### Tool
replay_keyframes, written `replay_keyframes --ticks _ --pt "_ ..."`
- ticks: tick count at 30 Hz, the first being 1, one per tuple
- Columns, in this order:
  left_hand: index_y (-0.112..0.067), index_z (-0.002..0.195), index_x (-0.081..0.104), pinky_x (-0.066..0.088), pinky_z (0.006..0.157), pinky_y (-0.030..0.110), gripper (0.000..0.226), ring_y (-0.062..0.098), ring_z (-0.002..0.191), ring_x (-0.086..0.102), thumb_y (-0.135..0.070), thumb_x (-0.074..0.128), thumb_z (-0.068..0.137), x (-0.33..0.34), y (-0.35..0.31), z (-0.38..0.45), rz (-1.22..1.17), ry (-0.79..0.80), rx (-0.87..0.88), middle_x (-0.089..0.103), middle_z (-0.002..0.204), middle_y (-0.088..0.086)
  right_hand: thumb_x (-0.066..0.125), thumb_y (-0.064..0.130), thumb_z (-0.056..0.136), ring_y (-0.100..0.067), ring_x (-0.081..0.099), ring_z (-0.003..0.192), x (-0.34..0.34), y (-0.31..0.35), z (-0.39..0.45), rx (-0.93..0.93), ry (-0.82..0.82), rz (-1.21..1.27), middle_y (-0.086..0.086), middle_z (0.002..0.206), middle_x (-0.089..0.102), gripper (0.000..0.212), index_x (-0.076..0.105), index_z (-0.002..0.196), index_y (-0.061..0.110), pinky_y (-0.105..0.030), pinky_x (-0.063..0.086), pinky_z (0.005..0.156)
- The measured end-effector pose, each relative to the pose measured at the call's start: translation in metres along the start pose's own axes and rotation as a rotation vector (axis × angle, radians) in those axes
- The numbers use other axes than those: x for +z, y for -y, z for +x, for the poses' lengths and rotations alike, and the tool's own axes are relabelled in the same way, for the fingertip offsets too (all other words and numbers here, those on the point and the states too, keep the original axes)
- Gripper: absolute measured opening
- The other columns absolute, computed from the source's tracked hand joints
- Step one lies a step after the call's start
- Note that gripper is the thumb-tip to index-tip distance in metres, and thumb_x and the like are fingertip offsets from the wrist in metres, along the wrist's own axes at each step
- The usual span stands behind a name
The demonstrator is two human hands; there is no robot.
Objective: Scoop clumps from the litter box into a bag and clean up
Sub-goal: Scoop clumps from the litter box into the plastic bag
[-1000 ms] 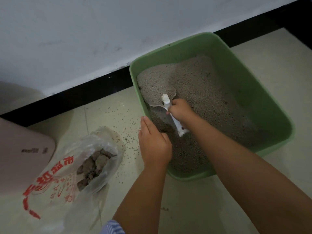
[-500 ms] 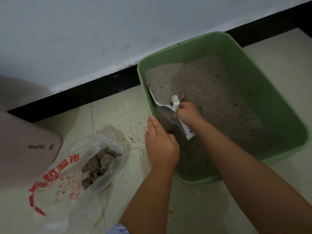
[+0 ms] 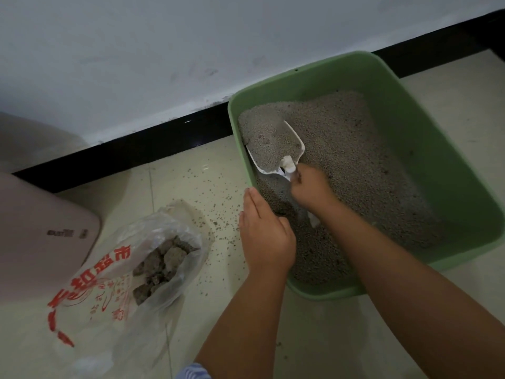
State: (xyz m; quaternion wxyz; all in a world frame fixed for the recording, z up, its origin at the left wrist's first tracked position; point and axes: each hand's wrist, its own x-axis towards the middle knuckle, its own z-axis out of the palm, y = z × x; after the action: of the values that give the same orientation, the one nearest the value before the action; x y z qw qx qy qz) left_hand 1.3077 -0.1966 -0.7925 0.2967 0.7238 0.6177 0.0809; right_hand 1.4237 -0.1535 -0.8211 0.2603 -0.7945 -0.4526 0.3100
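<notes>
A green litter box [image 3: 426, 138] stands on the floor against the wall, partly filled with grey litter [image 3: 352, 149]. My right hand [image 3: 311, 191] grips the handle of a white scoop [image 3: 276, 149], whose blade holds a heap of litter in the box's left corner. My left hand [image 3: 263, 231] holds the box's left rim, thumb inside and fingers straight along the outside. A clear plastic bag [image 3: 114, 272] with red print lies open on the floor to the left, with several grey clumps [image 3: 164, 261] inside.
Loose litter grains [image 3: 216, 209] are scattered over the tiles between bag and box. A pinkish flat object [image 3: 35, 242] lies at the far left. A white wall with a black baseboard [image 3: 153, 149] runs behind everything.
The scoop has turned flat and now carries a full load of litter in the left corner of the box. My left hand stays on the rim.
</notes>
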Motion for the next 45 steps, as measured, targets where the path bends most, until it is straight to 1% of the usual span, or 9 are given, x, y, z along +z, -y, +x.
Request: replay_keyframes --ticks 4,9,13,17,21,27,33,42,45 --pt "-0.002 0.148 -0.001 0.005 0.118 0.029 0.075 0.022 0.146 0.006 -0.026 0.015 0.079 0.002 0.000 0.000 0.003 -0.010 0.011 0.003 0.158 0.013 0.039 0.010 0.095 -0.020 0.047 0.075 0.005 -0.004 -0.006 0.082 0.037 0.265 -0.015 0.080 0.052 0.021 0.056 0.089 -0.001 -0.026 0.028 0.054" --pt "-0.001 0.148 0.000 0.006 0.118 0.029 0.081 0.023 0.145 0.008 -0.035 0.003 0.075 0.004 0.003 0.000 0.014 -0.029 0.019 0.005 0.157 0.014 0.039 0.010 0.095 -0.023 0.047 0.068 0.009 -0.001 -0.003 0.090 0.011 0.237 -0.016 0.079 0.051 0.018 0.048 0.081 0.005 -0.025 0.027 0.052" --pt "-0.003 0.149 -0.003 0.005 0.118 0.029 0.076 0.021 0.146 0.006 -0.027 0.015 0.079 0.002 0.000 0.000 0.022 0.003 -0.002 0.002 0.158 0.012 0.041 0.009 0.095 -0.039 0.058 0.086 0.009 -0.004 -0.004 0.127 0.020 0.381 -0.031 0.094 0.060 0.024 0.056 0.097 -0.011 -0.028 0.034 0.067" --pt "-0.004 0.148 -0.006 0.005 0.119 0.029 0.063 0.020 0.146 0.004 -0.016 0.028 0.096 0.001 -0.001 0.001 0.038 0.011 -0.007 -0.001 0.158 0.011 0.040 0.004 0.094 -0.018 0.047 0.069 0.002 -0.004 -0.010 0.070 -0.005 0.414 -0.017 0.076 0.052 0.020 0.054 0.087 -0.009 -0.024 0.033 0.057" --pt "-0.004 0.148 -0.007 0.006 0.120 0.030 0.066 0.020 0.146 0.004 -0.015 0.032 0.096 -0.001 -0.002 0.000 0.050 0.016 -0.019 -0.003 0.158 0.010 0.044 0.000 0.092 -0.017 0.043 0.069 -0.006 -0.001 -0.014 0.020 -0.094 0.483 -0.013 0.073 0.049 0.016 0.054 0.084 -0.009 -0.025 0.031 0.056" --pt "-0.004 0.148 -0.008 0.007 0.120 0.031 0.065 0.020 0.146 0.004 -0.017 0.030 0.098 -0.001 -0.002 0.000 0.062 0.017 -0.031 -0.003 0.158 0.011 0.044 0.006 0.093 -0.020 0.044 0.073 -0.029 -0.016 -0.020 0.047 -0.117 0.357 -0.021 0.079 0.052 0.021 0.055 0.095 -0.011 -0.029 0.030 0.067" --pt "-0.004 0.148 -0.008 0.008 0.120 0.033 0.065 0.021 0.146 0.006 -0.019 0.030 0.098 -0.002 -0.003 0.000 0.076 0.004 -0.035 -0.002 0.158 0.011 0.045 0.004 0.091 -0.017 0.042 0.065 -0.048 -0.024 -0.039 0.061 -0.035 0.267 -0.004 0.066 0.047 0.026 0.049 0.067 0.013 -0.026 0.029 0.056" --pt "-0.006 0.149 -0.008 0.010 0.120 0.032 0.065 0.022 0.145 0.008 -0.020 0.031 0.099 0.000 -0.002 0.000 0.058 -0.003 -0.049 0.000 0.158 0.009 0.044 0.005 0.092 -0.019 0.043 0.066 -0.056 -0.025 -0.061 0.044 0.036 0.158 -0.019 0.079 0.054 0.019 0.057 0.090 -0.008 -0.029 0.028 0.060" --pt "-0.006 0.149 -0.007 0.010 0.120 0.033 0.065 0.022 0.145 0.008 -0.020 0.031 0.098 0.001 -0.001 0.000 0.047 -0.013 -0.040 0.001 0.158 0.010 0.045 0.006 0.093 -0.020 0.049 0.075 -0.063 -0.027 -0.066 0.033 0.052 0.141 -0.020 0.086 0.060 0.018 0.060 0.097 -0.002 -0.029 0.033 0.063"
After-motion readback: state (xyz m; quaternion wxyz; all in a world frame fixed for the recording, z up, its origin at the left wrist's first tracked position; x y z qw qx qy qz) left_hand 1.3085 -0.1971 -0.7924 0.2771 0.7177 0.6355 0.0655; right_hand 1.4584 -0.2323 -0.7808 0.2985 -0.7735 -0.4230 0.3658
